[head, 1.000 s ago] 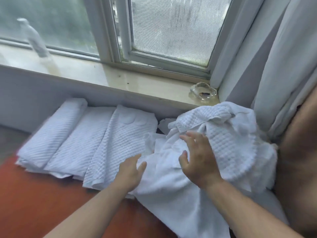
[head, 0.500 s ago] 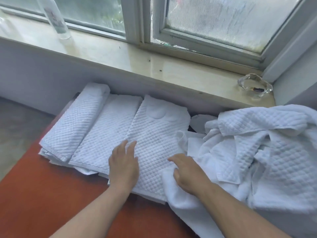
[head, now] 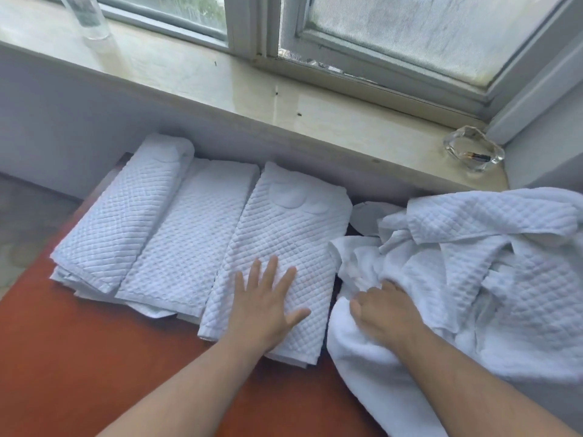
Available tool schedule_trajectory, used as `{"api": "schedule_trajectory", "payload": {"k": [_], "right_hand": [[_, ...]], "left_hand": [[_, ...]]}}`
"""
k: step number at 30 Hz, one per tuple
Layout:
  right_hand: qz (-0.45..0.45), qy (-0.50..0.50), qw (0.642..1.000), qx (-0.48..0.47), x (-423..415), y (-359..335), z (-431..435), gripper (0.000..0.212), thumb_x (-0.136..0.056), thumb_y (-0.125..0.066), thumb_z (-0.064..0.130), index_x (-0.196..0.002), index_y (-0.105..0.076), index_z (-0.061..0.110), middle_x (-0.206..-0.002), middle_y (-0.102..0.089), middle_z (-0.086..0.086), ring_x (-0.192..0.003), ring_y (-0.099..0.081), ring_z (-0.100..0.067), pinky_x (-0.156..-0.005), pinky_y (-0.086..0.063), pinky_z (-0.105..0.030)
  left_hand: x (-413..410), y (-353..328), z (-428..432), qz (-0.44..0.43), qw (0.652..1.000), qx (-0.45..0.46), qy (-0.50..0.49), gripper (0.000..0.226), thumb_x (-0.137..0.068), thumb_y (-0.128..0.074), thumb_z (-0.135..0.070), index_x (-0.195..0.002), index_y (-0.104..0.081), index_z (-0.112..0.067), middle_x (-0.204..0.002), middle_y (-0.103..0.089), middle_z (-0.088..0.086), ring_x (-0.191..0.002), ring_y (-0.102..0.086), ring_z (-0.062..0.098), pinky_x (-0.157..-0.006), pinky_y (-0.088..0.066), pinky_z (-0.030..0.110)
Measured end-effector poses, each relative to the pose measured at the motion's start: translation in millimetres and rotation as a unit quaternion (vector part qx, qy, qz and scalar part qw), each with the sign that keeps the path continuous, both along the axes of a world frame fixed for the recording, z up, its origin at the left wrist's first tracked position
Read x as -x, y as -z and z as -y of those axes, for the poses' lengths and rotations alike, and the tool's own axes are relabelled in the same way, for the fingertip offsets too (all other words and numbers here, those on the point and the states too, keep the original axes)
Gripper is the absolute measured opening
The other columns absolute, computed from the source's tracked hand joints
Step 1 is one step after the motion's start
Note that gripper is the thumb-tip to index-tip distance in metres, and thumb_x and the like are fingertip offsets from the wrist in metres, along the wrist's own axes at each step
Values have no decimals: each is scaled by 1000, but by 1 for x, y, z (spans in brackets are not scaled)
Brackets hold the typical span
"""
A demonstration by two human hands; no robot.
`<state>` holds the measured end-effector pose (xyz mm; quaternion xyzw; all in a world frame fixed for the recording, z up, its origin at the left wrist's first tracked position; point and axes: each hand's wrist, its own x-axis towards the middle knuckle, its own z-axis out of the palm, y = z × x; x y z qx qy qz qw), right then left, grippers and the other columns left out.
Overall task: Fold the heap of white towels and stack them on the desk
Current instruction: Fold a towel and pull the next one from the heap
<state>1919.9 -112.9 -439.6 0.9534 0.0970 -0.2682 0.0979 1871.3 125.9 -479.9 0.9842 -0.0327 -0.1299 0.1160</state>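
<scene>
Most of the red-brown desk [head: 79, 357] lies under white cloth, bare only along the near edge and near-left corner. Unfolded heap [head: 504, 279] fills the right end, from the far edge out over the near edge. Frame cuts it at right and bottom, so towel count cannot be told. Three folded towels sit in a row along the far edge, long sides touching: left towel [head: 126, 216] at the far-left corner, middle towel [head: 195, 234], right towel [head: 284, 241] just beside the heap. Side by side, not yet stacked, probably parked until folding ends. Ragged layers show under their near ends; what lies beneath is unclear. Left hand [head: 268, 310] flat, fingers spread wide, pressing the right towel's near end, likely to smooth or pin it. Right hand [head: 381, 310] curled into a fold at the heap's near-left side, fingertips buried; judged a grip to draw out the next towel. Bottle [head: 91, 17] on window sill [head: 220, 74], cut off at top. Glass ashtray [head: 473, 151] at sill's right end, contents too small to name.
</scene>
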Motion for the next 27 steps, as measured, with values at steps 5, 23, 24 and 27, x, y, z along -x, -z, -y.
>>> {"api": "schedule_trajectory", "payload": {"k": [5, 23, 24, 27], "right_hand": [[11, -51, 999, 2, 4, 8, 20, 57, -100, -16, 35, -135, -58, 22, -133, -59, -5, -126, -46, -31, -113, -30, -40], [165, 128, 905, -371, 85, -126, 115, 22, -93, -57, 18, -108, -73, 22, -104, -58, 11, -96, -54, -8, -83, -38, -20], [186, 123, 898, -380, 92, -132, 126, 20, -93, -58, 17, -105, -74, 20, -102, -60, 9, -95, -55, -10, -82, -37, -19], [249, 119, 878, -390, 110, -142, 158, 14, -91, -61, 15, -98, -74, 15, -95, -64, 2, -94, -57, -18, -78, -37, -20]], "left_hand": [[-7, 15, -9, -43, 998, -41, 8, 102, -82, -32, -85, -149, 31, -40, -162, 34, -2, -149, 28, 32, -120, 4, 63], [37, -121, 131, 19, 998, 62, -1, 57, -105, -34, -40, -158, -21, -25, -165, -21, 5, -143, -29, 32, -117, -26, 44], [45, -127, 143, 25, 997, 68, 1, 57, -105, -35, -40, -158, -22, -25, -164, -22, 4, -143, -30, 31, -117, -26, 43], [67, -144, 175, 35, 996, 81, 18, 59, -104, -38, -44, -158, -23, -27, -163, -25, 0, -143, -29, 27, -116, -28, 42]]}}
